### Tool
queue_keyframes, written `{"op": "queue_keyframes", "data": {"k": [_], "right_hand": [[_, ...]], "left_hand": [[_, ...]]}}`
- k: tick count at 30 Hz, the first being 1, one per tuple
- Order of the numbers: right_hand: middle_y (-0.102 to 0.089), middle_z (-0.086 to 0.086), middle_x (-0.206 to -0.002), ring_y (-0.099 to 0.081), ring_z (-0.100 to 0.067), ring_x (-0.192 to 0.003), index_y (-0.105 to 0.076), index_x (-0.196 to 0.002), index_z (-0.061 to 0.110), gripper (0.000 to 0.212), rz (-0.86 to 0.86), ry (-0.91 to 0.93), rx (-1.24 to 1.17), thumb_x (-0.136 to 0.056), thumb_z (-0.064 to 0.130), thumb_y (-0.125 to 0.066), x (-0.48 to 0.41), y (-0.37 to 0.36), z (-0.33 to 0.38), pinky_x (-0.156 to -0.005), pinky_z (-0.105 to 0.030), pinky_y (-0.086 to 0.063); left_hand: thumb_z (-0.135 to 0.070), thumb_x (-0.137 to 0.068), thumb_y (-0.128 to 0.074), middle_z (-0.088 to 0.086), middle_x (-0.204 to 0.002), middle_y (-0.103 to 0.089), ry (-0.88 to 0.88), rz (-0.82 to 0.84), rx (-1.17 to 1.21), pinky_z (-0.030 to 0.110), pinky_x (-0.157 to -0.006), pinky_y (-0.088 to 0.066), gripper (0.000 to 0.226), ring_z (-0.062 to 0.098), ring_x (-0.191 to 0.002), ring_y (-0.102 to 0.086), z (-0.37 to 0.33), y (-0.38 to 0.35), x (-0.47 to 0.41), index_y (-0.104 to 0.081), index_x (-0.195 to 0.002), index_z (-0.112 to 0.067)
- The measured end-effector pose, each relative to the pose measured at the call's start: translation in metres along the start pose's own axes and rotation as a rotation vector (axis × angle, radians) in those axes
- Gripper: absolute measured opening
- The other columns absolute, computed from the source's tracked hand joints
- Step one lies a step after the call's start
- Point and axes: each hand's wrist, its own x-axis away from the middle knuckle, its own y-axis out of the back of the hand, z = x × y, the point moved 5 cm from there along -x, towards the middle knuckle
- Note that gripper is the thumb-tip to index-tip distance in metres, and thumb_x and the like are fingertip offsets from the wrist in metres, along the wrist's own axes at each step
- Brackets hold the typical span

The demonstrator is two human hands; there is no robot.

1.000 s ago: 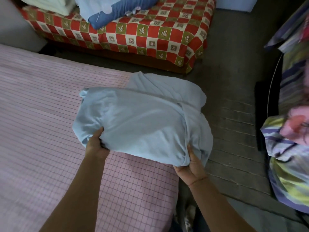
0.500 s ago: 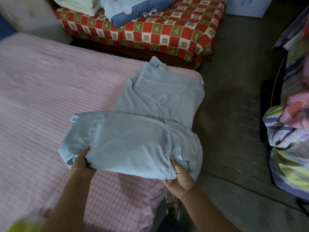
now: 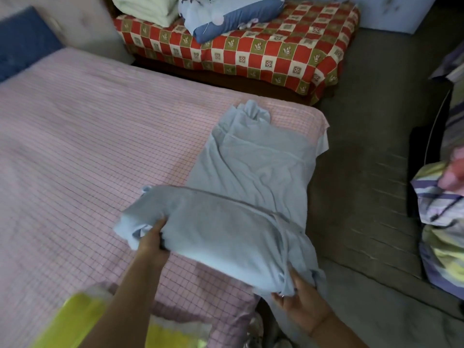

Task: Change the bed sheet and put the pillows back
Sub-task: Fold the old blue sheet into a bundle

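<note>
A folded light blue sheet (image 3: 226, 237) is partly unrolled across the near right corner of the bed, which wears a pink checked sheet (image 3: 88, 146). One layer of the blue sheet lies flat toward the far corner. The thick folded part is lifted above the mattress. My left hand (image 3: 150, 241) grips its left end. My right hand (image 3: 298, 295) holds its lower right corner from underneath, at the bed's edge. A blue pillow (image 3: 231, 13) and a pale green folded pile (image 3: 148, 8) rest on the second bed behind.
The second bed with a red, olive and cream checked cover (image 3: 263, 54) stands beyond. Grey floor (image 3: 371, 121) runs along the right. A striped bundle of bedding (image 3: 442, 222) sits at the right edge. Something yellow (image 3: 82, 320) shows blurred at the bottom left.
The blue sheet has unrolled further, with a longer flat layer now lying toward the far corner. Both hands have drawn the folded part back toward me and to the right.
</note>
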Motion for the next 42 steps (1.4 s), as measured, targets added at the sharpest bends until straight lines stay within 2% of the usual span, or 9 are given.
{"op": "queue_keyframes", "data": {"k": [4, 7, 10, 13, 15, 29, 35, 39, 42], "right_hand": [[-0.058, -0.008, -0.134, -0.058, -0.026, -0.121, -0.053, -0.137, 0.015, 0.052, 0.125, 0.155, -0.002, -0.088, 0.025, -0.068, -0.029, -0.011, 0.044, -0.094, -0.044, -0.050], [-0.067, -0.006, -0.118, -0.069, -0.028, -0.095, -0.058, -0.125, 0.019, 0.103, -0.044, 0.195, 0.058, -0.032, 0.024, -0.100, -0.042, -0.034, 0.079, -0.064, -0.040, -0.060], [-0.057, -0.006, -0.131, -0.055, -0.024, -0.115, -0.055, -0.124, 0.020, 0.051, -0.082, 0.280, 0.156, -0.083, 0.048, -0.066, -0.053, -0.081, 0.120, -0.080, -0.037, -0.055], [-0.058, 0.000, -0.124, -0.048, -0.021, -0.121, -0.057, -0.118, 0.029, 0.083, -0.069, 0.367, 0.233, -0.048, 0.066, -0.081, -0.059, -0.118, 0.151, -0.105, -0.039, -0.035], [-0.052, -0.003, -0.136, -0.044, -0.023, -0.127, -0.052, -0.130, 0.026, 0.069, -0.046, 0.377, 0.208, -0.073, 0.063, -0.064, -0.072, -0.125, 0.166, -0.110, -0.041, -0.029], [-0.059, -0.018, -0.113, -0.055, -0.033, -0.105, -0.056, -0.116, 0.000, 0.059, -0.444, -0.080, -0.118, -0.087, 0.051, -0.058, -0.133, -0.018, 0.083, -0.081, -0.046, -0.052], [-0.072, -0.008, -0.097, -0.061, -0.025, -0.097, -0.064, -0.104, 0.011, 0.112, -0.270, 0.140, -0.166, 0.002, 0.026, -0.097, -0.152, -0.057, 0.147, -0.080, -0.041, -0.054], [-0.073, -0.005, -0.103, -0.059, -0.019, -0.112, -0.074, -0.098, 0.012, 0.078, -0.035, 0.234, -0.023, -0.028, 0.037, -0.098, -0.160, -0.119, 0.221, -0.085, -0.040, -0.054], [-0.056, -0.006, -0.132, -0.044, -0.023, -0.132, -0.051, -0.134, 0.022, 0.047, 0.047, 0.322, 0.118, -0.092, 0.043, -0.053, -0.167, -0.170, 0.281, -0.113, -0.044, -0.031]], "left_hand": [[-0.013, -0.085, -0.072, 0.012, -0.113, -0.069, -0.037, 0.126, 0.050, 0.037, -0.072, -0.060, 0.054, 0.024, -0.097, -0.067, -0.024, -0.065, -0.011, -0.048, -0.133, -0.011], [-0.011, -0.093, -0.061, 0.012, -0.113, -0.070, -0.048, 0.250, -0.006, 0.026, -0.065, -0.059, 0.027, 0.018, -0.088, -0.069, -0.042, -0.117, -0.025, -0.059, -0.119, -0.004], [-0.015, -0.096, -0.058, 0.005, -0.110, -0.068, -0.093, 0.309, -0.079, 0.027, -0.072, -0.057, 0.030, 0.016, -0.090, -0.067, -0.051, -0.152, -0.040, -0.057, -0.125, -0.009], [-0.023, -0.099, -0.054, 0.001, -0.116, -0.067, -0.117, 0.313, -0.146, 0.034, -0.086, -0.050, 0.046, 0.020, -0.107, -0.064, -0.049, -0.166, -0.058, -0.043, -0.143, -0.013], [-0.027, -0.099, -0.053, 0.004, -0.122, -0.063, -0.101, 0.269, -0.181, 0.037, -0.091, -0.047, 0.040, 0.024, -0.116, -0.059, -0.040, -0.159, -0.069, -0.048, -0.138, -0.015], [-0.039, -0.090, -0.064, 0.011, -0.122, -0.058, 0.197, 0.073, -0.094, 0.044, -0.099, -0.044, 0.048, 0.028, -0.107, -0.057, 0.046, -0.147, -0.116, -0.051, -0.126, -0.011], [-0.025, -0.086, -0.069, 0.008, -0.117, -0.069, 0.079, 0.103, -0.023, 0.043, -0.093, -0.051, 0.026, 0.026, -0.109, -0.064, 0.029, -0.205, -0.126, -0.063, -0.109, -0.015], [-0.027, -0.095, -0.058, 0.007, -0.113, -0.071, -0.011, 0.244, 0.103, 0.034, -0.088, -0.051, 0.033, 0.022, -0.108, -0.065, -0.018, -0.276, -0.123, -0.059, -0.122, -0.010], [-0.037, -0.099, -0.049, 0.002, -0.123, -0.065, -0.104, 0.374, 0.014, 0.033, -0.091, -0.049, 0.030, 0.016, -0.108, -0.063, -0.057, -0.342, -0.113, -0.057, -0.122, -0.018]]}}
